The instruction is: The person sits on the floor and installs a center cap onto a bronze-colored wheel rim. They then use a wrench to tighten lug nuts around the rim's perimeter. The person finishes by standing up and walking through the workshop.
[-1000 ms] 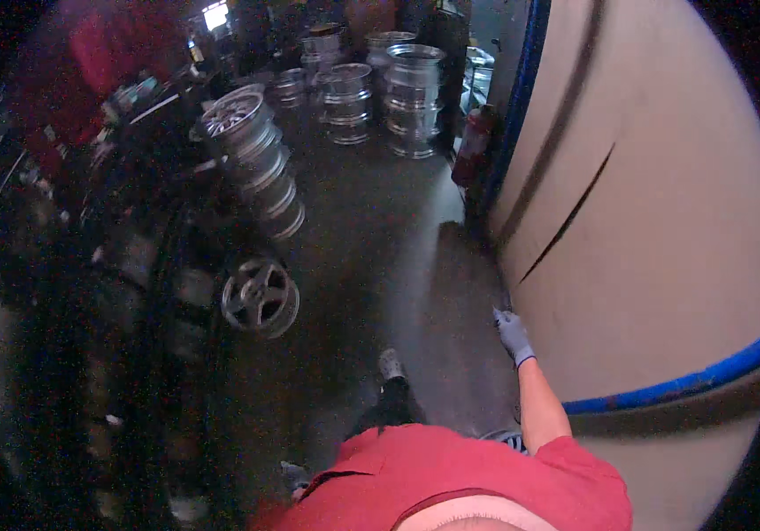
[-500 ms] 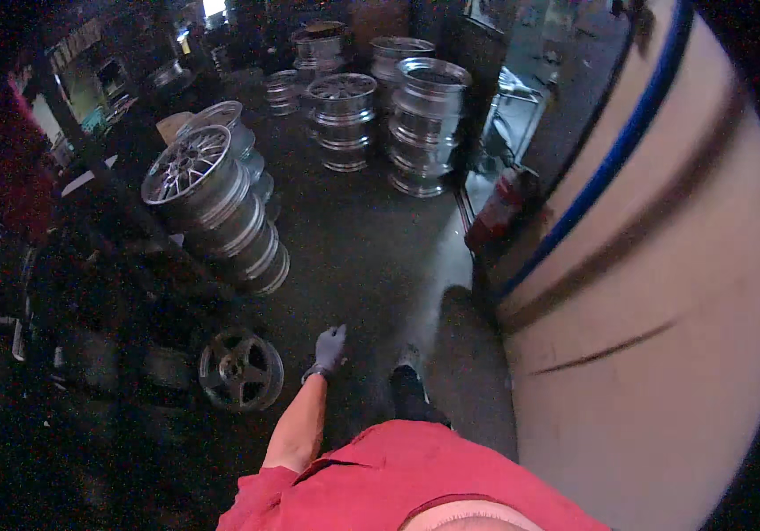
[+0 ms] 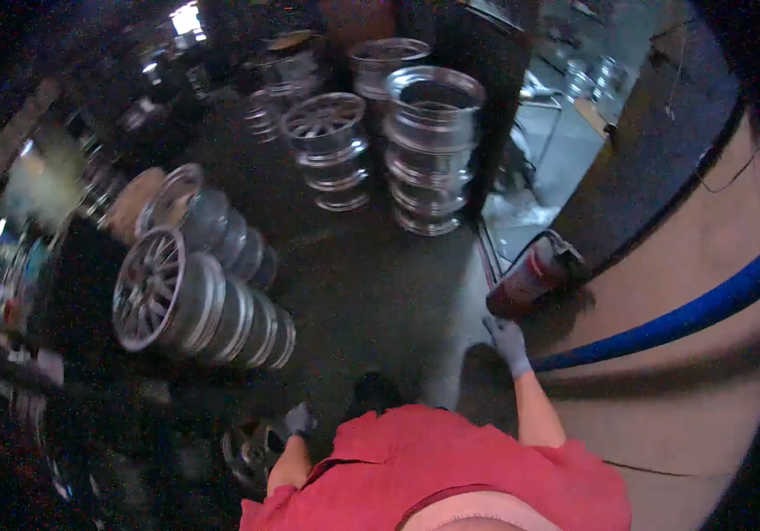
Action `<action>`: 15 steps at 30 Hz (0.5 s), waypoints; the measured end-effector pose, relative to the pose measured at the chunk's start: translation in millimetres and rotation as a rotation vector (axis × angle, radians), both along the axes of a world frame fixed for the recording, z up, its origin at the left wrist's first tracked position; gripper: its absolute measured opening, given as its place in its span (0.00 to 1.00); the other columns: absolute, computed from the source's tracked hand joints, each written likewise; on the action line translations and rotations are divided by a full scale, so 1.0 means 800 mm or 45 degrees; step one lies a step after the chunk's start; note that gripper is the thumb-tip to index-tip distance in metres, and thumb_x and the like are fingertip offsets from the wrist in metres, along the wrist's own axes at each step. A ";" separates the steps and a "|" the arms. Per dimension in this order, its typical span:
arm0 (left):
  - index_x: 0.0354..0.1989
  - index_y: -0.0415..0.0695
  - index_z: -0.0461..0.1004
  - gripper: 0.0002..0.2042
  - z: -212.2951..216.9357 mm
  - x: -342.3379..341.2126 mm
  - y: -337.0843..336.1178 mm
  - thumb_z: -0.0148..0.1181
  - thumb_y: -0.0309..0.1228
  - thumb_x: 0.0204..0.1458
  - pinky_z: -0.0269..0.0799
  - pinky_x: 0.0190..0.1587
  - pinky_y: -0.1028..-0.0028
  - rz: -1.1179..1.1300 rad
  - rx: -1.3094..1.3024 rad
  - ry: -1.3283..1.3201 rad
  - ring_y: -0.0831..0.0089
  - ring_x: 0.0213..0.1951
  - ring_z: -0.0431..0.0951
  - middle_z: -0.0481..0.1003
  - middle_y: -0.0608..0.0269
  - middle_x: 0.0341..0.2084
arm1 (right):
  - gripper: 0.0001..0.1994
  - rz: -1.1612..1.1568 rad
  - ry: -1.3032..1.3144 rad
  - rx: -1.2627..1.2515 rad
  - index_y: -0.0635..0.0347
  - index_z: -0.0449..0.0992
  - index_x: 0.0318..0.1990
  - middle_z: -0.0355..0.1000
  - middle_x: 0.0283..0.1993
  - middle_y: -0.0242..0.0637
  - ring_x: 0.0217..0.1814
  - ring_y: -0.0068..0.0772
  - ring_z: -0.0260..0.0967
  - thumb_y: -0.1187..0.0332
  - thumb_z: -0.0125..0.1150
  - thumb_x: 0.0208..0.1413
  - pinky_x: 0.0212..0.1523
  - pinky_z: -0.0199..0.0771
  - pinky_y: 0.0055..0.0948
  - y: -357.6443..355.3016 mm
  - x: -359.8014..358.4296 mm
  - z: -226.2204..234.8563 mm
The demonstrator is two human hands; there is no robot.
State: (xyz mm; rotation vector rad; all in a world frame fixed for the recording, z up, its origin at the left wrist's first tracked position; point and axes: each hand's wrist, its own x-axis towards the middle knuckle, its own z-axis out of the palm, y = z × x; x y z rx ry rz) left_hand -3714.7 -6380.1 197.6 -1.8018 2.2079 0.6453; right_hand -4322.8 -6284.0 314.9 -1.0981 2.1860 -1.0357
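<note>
My right hand (image 3: 508, 343), in a light grey glove, hangs low beside the pale wall, just nearer than a red canister-like container (image 3: 532, 276). Its fingers look loosely apart, with nothing seen in them. On the left, my gloved left hand (image 3: 300, 418) hangs in dim light next to a single wheel rim (image 3: 254, 450); its fingers appear loose and hold nothing that I can see. Ahead to the left, a stack of silver rims (image 3: 221, 305) appears slanted, topped by a multi-spoke rim (image 3: 148, 288).
Further ahead stand a tall stack of shiny rims (image 3: 433, 146) and a shorter stack (image 3: 327, 150). More rims sit behind them. At right, a blue stripe (image 3: 663, 326) runs along the pale wall (image 3: 690, 407). A lit doorway (image 3: 566, 155) opens beyond the red container.
I have moved forward, and the rim stacks and red container appear closer. My right hand has come into view. My left hand is lower in the picture.
</note>
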 end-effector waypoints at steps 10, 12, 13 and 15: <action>0.38 0.50 0.80 0.08 -0.026 -0.122 -0.371 0.59 0.38 0.57 0.75 0.45 0.55 -0.612 0.074 -0.186 0.53 0.41 0.81 0.79 0.52 0.33 | 0.22 -0.446 0.067 0.363 0.63 0.79 0.31 0.74 0.26 0.51 0.29 0.47 0.73 0.51 0.54 0.66 0.34 0.69 0.46 -0.152 -0.041 -0.138; 0.36 0.49 0.80 0.08 -0.021 -0.198 -0.468 0.59 0.38 0.57 0.74 0.45 0.55 -0.869 -0.085 -0.234 0.53 0.41 0.80 0.79 0.52 0.32 | 0.16 -0.393 0.193 0.381 0.59 0.79 0.39 0.76 0.30 0.52 0.32 0.54 0.75 0.56 0.51 0.66 0.36 0.72 0.49 -0.112 -0.025 -0.187; 0.35 0.49 0.80 0.08 -0.016 -0.243 -0.515 0.59 0.38 0.58 0.74 0.45 0.55 -1.001 -0.189 -0.260 0.54 0.41 0.80 0.79 0.52 0.31 | 0.15 -0.340 0.190 0.436 0.56 0.80 0.46 0.77 0.33 0.52 0.35 0.58 0.76 0.60 0.48 0.66 0.37 0.73 0.51 -0.085 -0.012 -0.199; 0.33 0.48 0.81 0.08 -0.001 -0.353 -0.605 0.60 0.38 0.58 0.73 0.46 0.55 -1.267 -0.382 -0.273 0.54 0.41 0.80 0.79 0.52 0.30 | 0.15 -0.202 0.513 0.557 0.53 0.76 0.53 0.77 0.36 0.53 0.36 0.61 0.75 0.63 0.50 0.63 0.39 0.75 0.51 -0.054 0.011 -0.207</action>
